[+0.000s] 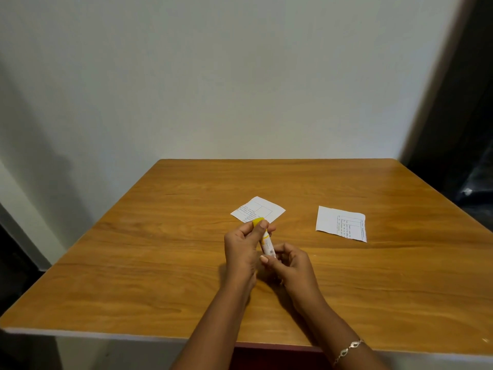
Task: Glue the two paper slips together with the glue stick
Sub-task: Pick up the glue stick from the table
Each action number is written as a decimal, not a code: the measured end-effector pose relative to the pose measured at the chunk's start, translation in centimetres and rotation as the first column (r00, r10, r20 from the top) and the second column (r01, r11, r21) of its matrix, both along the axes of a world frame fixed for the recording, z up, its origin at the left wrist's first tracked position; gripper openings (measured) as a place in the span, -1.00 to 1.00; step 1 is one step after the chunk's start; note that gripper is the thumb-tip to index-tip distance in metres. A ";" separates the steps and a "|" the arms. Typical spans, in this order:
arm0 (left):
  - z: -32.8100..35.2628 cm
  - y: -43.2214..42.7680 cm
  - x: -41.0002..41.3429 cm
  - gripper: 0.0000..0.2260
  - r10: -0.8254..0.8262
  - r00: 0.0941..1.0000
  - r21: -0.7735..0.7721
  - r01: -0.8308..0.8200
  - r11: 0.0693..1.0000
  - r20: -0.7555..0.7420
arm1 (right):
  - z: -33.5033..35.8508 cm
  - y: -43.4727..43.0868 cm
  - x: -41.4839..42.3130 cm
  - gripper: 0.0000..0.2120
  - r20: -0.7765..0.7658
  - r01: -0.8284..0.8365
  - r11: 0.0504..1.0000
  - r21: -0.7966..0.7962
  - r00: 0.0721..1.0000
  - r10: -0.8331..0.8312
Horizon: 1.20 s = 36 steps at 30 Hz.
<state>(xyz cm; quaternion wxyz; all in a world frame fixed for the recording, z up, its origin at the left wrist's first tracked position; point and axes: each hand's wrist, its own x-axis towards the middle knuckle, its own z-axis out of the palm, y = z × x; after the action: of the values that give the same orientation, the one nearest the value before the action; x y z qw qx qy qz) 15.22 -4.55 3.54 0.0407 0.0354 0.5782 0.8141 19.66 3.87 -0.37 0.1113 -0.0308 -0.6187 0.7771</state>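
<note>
Both hands hold a glue stick (pixel 267 244) above the middle of the wooden table (pixel 160 249). It is white with a yellow cap. My left hand (pixel 242 252) pinches the yellow cap end with thumb and fingers. My right hand (pixel 290 265) grips the lower end of the tube. One printed paper slip (pixel 258 209) lies flat just beyond the hands, its near edge partly hidden by the cap. A second printed slip (pixel 341 222) lies flat to the right, apart from the first.
A pale wall rises right behind the table's far edge. The table's near edge (pixel 133 336) runs across the bottom. A dark area stands at the far right. A silver bracelet (pixel 346 351) circles my right wrist.
</note>
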 end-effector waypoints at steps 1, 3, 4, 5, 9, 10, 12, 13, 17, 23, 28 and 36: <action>-0.1 0.0 0.0 -0.86 0.008 1.000 0.004 -0.008 1.000 -0.007 | 0.0 0.0 0.0 -0.86 0.001 0.016 0.999 0.028 1.000 -0.016; -0.1 -0.2 -0.1 -0.85 -0.032 0.999 0.001 0.032 0.999 -0.016 | 0.1 0.0 0.1 -0.86 -0.005 -0.034 0.999 -0.011 0.999 0.034; -0.1 -0.5 -0.1 -0.87 -0.086 0.996 -0.021 0.085 0.996 -0.019 | 0.2 -0.1 0.1 -0.84 -0.012 -0.100 0.991 -0.091 0.995 0.099; -0.1 -0.7 -0.1 -0.87 -0.152 0.988 -0.049 0.151 0.987 -0.022 | 0.2 -0.1 0.2 -0.81 -0.024 -0.172 0.973 -0.157 0.985 0.171; -0.1 -1.7 -0.3 -0.74 -0.388 0.921 -0.056 0.386 0.921 -0.025 | 0.2 0.7 0.2 -0.76 -0.035 -0.288 0.956 -0.057 0.958 0.286; -0.1 -1.9 -0.4 -0.70 -0.443 0.897 -0.050 0.441 0.896 -0.017 | 0.3 0.9 0.2 -0.76 -0.034 -0.305 0.951 -0.040 0.952 0.304; -0.1 -2.2 -0.7 -0.63 -0.549 0.836 -0.008 0.549 0.836 -0.001 | 0.3 1.2 0.1 -0.76 -0.043 -0.351 0.934 -0.060 0.936 0.349; 0.0 -2.4 -0.8 -0.64 -0.586 0.810 0.020 0.586 0.810 -0.001 | 0.3 1.3 0.1 -0.76 -0.049 -0.375 0.924 -0.078 0.927 0.372; 0.2 -2.0 -0.6 -0.77 -0.544 0.839 0.111 0.543 0.832 -0.024 | 0.1 1.1 0.1 -0.77 -0.059 -0.362 0.925 -0.119 0.932 0.357; -0.2 -0.5 0.1 -0.84 -0.301 0.954 0.064 0.300 0.952 0.006 | 0.0 0.5 0.1 -0.78 -0.089 -0.215 0.974 -0.075 0.974 0.209; -0.5 0.8 1.0 -0.81 0.014 0.999 0.051 -0.012 0.999 -0.045 | -0.1 0.1 0.2 -0.85 -0.087 -0.063 0.994 0.091 0.994 0.071; 0.1 1.0 0.9 -0.78 0.300 0.943 0.142 -0.280 0.949 -0.146 | 0.2 -0.1 0.5 -0.79 -0.082 0.015 0.978 0.208 0.997 0.002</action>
<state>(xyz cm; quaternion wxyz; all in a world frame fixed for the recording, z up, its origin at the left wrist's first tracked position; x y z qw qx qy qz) 16.08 -3.51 3.59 -0.1302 0.0197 0.5287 0.8385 20.17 3.82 -0.19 0.1415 0.0107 -0.6914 0.7084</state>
